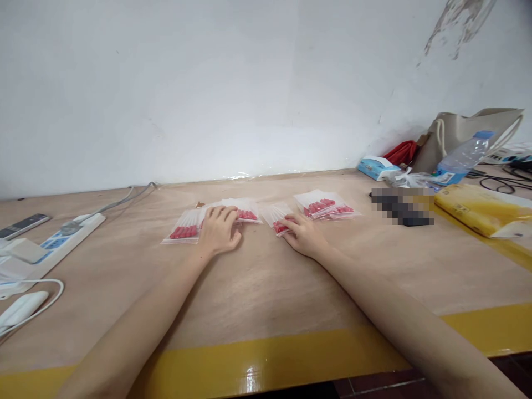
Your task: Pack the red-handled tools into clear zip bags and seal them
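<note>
Small clear zip bags with red capsule-shaped pieces in them lie in two groups on the table. My left hand rests palm down on the left group, fingers lightly spread. A zip bag sticks out to the left of that hand, and more bags show beyond its fingers. My right hand has its fingers and thumb closed at the right edge of a single zip bag, partly covering the red pieces. Just behind the right hand is the right group of overlapping bags.
On the left are a power strip, a phone-like device and a white cable. To the right lie a blurred dark object, a yellow tissue pack, a plastic bottle, a blue box and a grey bag. A wall stands behind.
</note>
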The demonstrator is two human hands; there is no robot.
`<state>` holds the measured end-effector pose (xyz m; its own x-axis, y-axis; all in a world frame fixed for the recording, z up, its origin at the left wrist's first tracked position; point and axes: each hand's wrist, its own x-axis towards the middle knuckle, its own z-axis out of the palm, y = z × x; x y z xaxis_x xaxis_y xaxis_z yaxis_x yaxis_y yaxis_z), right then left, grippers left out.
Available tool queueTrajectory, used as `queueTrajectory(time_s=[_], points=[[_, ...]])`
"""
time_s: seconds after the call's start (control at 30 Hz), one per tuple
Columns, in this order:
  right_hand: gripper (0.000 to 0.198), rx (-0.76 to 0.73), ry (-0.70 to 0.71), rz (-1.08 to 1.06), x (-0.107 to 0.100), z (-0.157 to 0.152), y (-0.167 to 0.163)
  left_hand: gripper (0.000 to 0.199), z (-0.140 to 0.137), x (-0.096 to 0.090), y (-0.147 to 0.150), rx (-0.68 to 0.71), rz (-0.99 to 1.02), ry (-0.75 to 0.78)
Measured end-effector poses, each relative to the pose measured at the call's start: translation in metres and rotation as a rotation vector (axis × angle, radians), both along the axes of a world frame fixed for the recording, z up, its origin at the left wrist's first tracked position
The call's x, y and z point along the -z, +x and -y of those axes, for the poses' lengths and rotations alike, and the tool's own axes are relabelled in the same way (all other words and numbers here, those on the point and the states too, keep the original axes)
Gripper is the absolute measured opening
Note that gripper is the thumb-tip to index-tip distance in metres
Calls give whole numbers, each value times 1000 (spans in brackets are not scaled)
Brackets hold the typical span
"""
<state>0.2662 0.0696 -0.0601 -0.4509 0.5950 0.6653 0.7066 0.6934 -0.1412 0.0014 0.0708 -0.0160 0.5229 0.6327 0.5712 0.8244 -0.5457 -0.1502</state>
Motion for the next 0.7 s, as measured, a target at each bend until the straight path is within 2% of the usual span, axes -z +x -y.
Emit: queueTrajectory(time_s=[0.13,0.27,0.47,0.7], points=[[23,55,-81,-87,4,-3,6,26,15,17,41,246,72,-163],[23,96,-88,-70,4,-1,7,29,12,33,69,319,262,-218],[23,85,-56,-23,-3,11,7,13,2,42,71,344,282,-83],[22,86,10,39,-5,18,7,17,7,38,65,395,192,127]])
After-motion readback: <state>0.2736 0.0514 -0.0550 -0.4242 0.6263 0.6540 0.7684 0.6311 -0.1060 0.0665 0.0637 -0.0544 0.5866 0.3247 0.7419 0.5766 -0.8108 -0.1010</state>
